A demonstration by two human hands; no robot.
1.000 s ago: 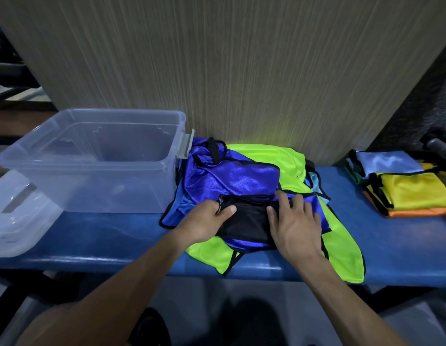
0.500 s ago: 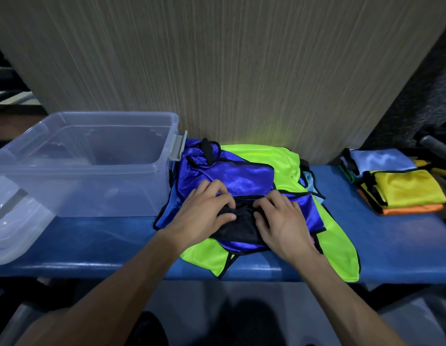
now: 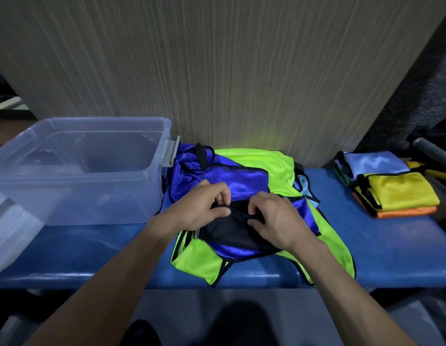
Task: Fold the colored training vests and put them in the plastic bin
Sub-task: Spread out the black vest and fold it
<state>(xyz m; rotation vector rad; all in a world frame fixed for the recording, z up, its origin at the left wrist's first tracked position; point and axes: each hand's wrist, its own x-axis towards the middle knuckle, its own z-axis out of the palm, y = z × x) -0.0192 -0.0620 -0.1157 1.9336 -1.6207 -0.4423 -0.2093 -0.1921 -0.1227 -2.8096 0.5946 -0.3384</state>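
Observation:
A pile of loose vests lies mid-bench: a shiny blue vest (image 3: 232, 179) on top of a neon green vest (image 3: 326, 233), with a bit of light blue fabric (image 3: 303, 183) at the right. A black vest (image 3: 232, 231) sits on the front of the pile. My left hand (image 3: 202, 206) and my right hand (image 3: 274, 216) both pinch its upper edge with curled fingers, close together. The clear plastic bin (image 3: 92, 196) stands at the left of the bench, with nothing visible inside it.
The blue padded bench (image 3: 391, 245) runs across the view against a wooden wall. A stack of folded vests (image 3: 396, 191), light blue, yellow and orange, sits at the right. The bin's lid (image 3: 9, 233) lies at the far left. A grey bar (image 3: 431, 151) pokes in at the right.
Both hands went from lying flat on the black vest to curling and pinching its upper edge, drawing closer together at the middle.

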